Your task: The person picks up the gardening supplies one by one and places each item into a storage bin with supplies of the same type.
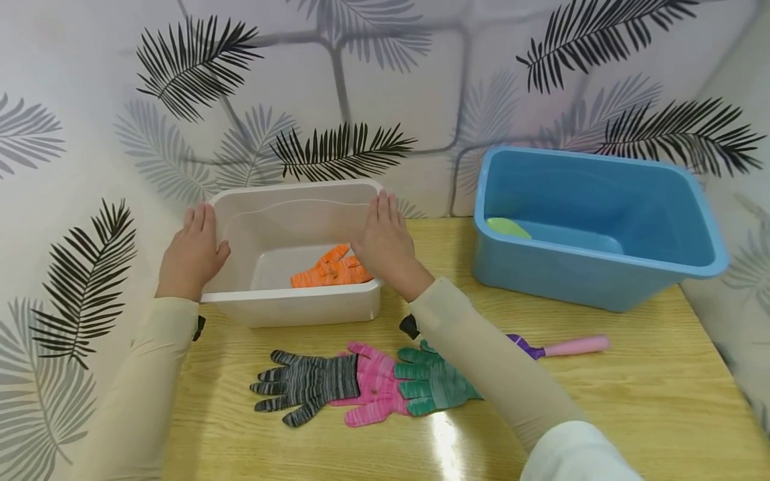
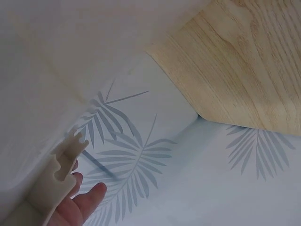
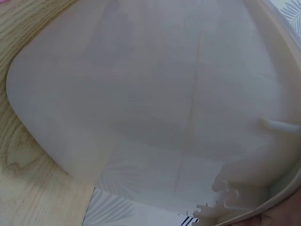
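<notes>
A white plastic bin (image 1: 289, 310) stands on the table at the left, against the patterned wall. My left hand (image 1: 191, 257) grips its left rim, thumb on the inner side; the left wrist view shows fingers (image 2: 91, 200) beyond the rim's underside. On the opposite rim, my right hand (image 1: 388, 247) holds the right end of the bin. The right wrist view is mostly filled by the bin's outer wall (image 3: 131, 94), with a bit of the hand at the lower right corner. Inside the bin lies an orange knitted glove (image 1: 331, 270), partly hidden by the right hand.
Grey-black striped (image 1: 319, 379), pink (image 1: 379, 381) and green gloves (image 1: 442, 381) overlap in a row on the table. A pink handle (image 1: 577, 345) with a purple end lies beyond my right forearm. A blue bin (image 1: 541, 274) at the right contains a light green object (image 1: 507, 227).
</notes>
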Demonstrator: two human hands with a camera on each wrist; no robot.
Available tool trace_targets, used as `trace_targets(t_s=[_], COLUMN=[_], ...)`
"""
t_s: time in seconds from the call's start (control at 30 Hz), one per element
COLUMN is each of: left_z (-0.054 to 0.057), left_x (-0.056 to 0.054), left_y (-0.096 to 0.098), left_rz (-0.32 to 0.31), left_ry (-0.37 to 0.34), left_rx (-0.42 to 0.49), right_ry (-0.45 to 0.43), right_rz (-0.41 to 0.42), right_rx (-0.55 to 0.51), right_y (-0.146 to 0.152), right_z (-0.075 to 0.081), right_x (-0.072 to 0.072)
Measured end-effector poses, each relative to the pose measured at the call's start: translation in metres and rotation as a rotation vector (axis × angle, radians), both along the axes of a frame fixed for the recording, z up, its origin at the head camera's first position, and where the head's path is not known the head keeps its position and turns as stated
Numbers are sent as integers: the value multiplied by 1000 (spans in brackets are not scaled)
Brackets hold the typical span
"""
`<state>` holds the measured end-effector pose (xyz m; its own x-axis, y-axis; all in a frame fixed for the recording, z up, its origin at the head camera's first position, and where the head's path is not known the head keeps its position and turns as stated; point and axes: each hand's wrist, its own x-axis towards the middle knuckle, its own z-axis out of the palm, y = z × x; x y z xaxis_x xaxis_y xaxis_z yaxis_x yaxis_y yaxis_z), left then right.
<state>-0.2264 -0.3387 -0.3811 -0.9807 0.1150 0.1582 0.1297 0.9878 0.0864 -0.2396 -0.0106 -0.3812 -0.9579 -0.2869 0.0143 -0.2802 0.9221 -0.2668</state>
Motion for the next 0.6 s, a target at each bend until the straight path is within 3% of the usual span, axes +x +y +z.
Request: trace_targets(t_s=[0.33, 0.6], left_z=[0, -1], left_x=[1, 2], left_y=[1, 1], left_rz=[-16, -16], left_ry=[59, 50], left_rx=[60, 60], right_ry=[100, 105], right_rz=[-4, 7], right_rx=[84, 133], right_y=[-2, -2], right_z=[4, 3], right_x=[5, 6])
